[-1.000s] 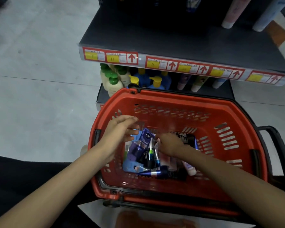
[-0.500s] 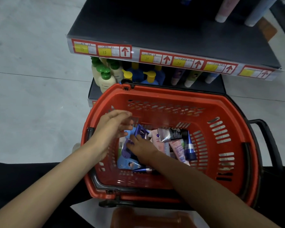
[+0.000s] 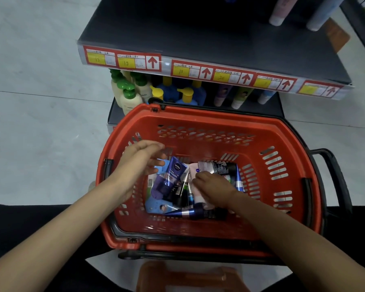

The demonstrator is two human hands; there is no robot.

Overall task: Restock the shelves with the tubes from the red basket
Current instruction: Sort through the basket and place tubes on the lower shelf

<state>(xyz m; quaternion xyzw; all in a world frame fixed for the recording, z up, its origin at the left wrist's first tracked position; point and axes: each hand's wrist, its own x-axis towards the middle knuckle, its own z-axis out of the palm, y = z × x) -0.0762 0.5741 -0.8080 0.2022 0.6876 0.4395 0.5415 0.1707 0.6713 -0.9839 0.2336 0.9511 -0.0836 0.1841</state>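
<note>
Grey tiled floor (image 3: 40, 123), dark shelf (image 3: 198, 34) at 12 o'clock with a strip of red-and-yellow price labels (image 3: 198, 70) on its front edge; lower shelf under it holds pump bottles (image 3: 131, 95), cream with green caps, blue with yellow caps, partly hidden by the upper shelf. Two tubes at 1 o'clock are cut off by the frame. Label text too small to read. Red basket (image 3: 272, 165) sits centre frame, tubes (image 3: 185, 186) piled in its bottom at the left half. Left hand (image 3: 139, 163) hovers over the pile's 10 o'clock side, grip released, fingers spread, just beside the blue Nivea tube (image 3: 174, 171). Right hand (image 3: 213, 186) lies on the pile at its 3 o'clock side, fingers curled down onto a pink tube (image 3: 200, 199); can't tell if it is actually gripping.
</note>
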